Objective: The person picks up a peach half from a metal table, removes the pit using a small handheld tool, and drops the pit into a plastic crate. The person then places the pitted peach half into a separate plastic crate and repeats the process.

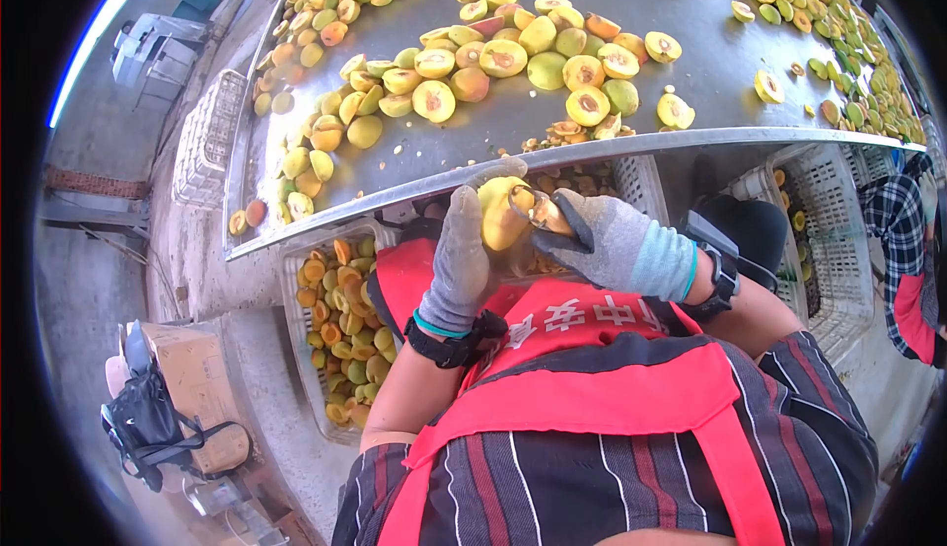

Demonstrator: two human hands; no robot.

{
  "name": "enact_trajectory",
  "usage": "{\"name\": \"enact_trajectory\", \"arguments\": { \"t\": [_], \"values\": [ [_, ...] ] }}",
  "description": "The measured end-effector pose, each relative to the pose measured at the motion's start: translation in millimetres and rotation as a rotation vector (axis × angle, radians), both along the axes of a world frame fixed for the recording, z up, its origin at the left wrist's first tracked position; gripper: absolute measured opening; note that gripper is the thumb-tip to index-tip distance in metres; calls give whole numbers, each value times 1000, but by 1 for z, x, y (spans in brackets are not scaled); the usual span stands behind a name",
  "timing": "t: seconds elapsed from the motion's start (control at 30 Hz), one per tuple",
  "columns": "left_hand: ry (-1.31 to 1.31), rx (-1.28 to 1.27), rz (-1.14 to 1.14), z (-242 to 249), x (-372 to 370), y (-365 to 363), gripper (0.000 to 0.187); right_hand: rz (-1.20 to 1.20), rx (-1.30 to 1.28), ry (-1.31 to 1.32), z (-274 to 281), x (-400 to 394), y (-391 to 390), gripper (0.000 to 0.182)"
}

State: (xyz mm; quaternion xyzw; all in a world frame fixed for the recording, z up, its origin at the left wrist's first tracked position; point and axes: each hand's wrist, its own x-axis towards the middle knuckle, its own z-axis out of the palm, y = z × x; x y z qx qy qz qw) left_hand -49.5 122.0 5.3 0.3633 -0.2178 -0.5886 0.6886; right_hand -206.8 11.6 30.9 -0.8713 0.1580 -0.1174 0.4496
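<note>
Left grey-gloved hand [457, 260] grasps smooth yellow fruit [501, 218] beside grey metal desk [750, 136]; right grey-gloved hand [612, 240] grips small curved metal tool [523, 198] at fruit. Better light pressure, directed away from left hand.

Right of centre, a broad strip of bare table [695, 13] runs from the far edge toward the near edge, broken by stray pieces. The heap of cut fruit [533, 48] blocks the middle; more fruit crowds the left and right edges. Below the near edge, a left crate [301, 349] and right crate [843, 240] obstruct passage.
</note>
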Motion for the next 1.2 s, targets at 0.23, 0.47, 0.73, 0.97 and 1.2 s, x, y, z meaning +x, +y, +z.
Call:
{"name": "enact_trajectory", "arguments": {
  "t": [0.23, 0.47, 0.73, 0.97, 1.2],
  "values": [
    [-193, -84, 189, 6, -19, -13, 43, -23, 281, -190, -9, 10, 15, 34],
    [-263, 192, 156, 12, -21, -19, 38, 61, 152, 41, 1, 8, 10, 34],
    [-939, 123, 137, 20, -10, -19, 18, -8, 240, 220, -13, -4, 8, 28],
    [-821, -224, 636, -7, -32, -32, 31, 128, 117, -98, -35, 6, 2, 27],
    [-708, 118, 208, 0, -6, -23, 16, 181, -97, 158, -31, 12, 0, 33]
  ]
}}
